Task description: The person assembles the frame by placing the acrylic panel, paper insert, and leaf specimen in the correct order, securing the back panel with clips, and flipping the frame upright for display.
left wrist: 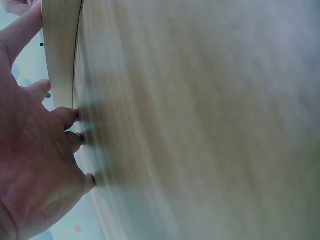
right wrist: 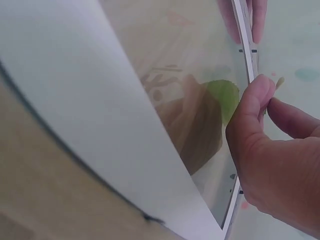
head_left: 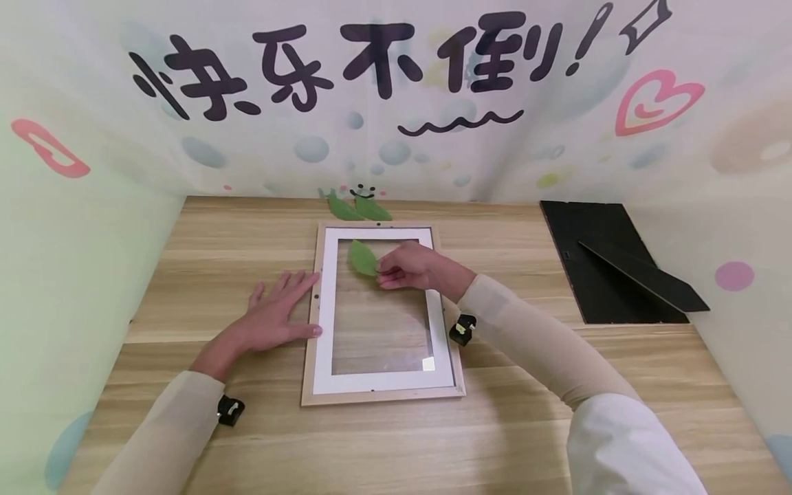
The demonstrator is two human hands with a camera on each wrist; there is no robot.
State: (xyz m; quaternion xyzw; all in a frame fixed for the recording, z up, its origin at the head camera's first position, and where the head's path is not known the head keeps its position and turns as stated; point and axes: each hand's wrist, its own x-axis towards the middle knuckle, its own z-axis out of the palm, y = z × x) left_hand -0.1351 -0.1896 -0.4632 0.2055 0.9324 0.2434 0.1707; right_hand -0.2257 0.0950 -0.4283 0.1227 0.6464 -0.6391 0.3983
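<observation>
A wooden picture frame (head_left: pixel 383 397) with a white mat (head_left: pixel 385 382) and a clear pane (head_left: pixel 377 323) lies flat on the table. My right hand (head_left: pixel 408 267) pinches a green leaf (head_left: pixel 362 258) by one end between thumb and fingers, over the upper part of the pane. In the right wrist view, that hand (right wrist: pixel 280 160) hides most of the leaf, and a green patch shows in the pane. My left hand (head_left: pixel 275 316), fingers spread, touches the frame's left edge with thumb and forefinger. The left wrist view shows its other fingertips (left wrist: pixel 75 140) down by the tabletop.
Two more green leaves, a left one (head_left: pixel 344 208) and a right one (head_left: pixel 373 209), lie behind the frame near the wall. A black backing board (head_left: pixel 594 289) with its stand (head_left: pixel 650 278) sticking up lies at the right. Printed cloth walls (head_left: pixel 396 165) enclose the table (head_left: pixel 346 447).
</observation>
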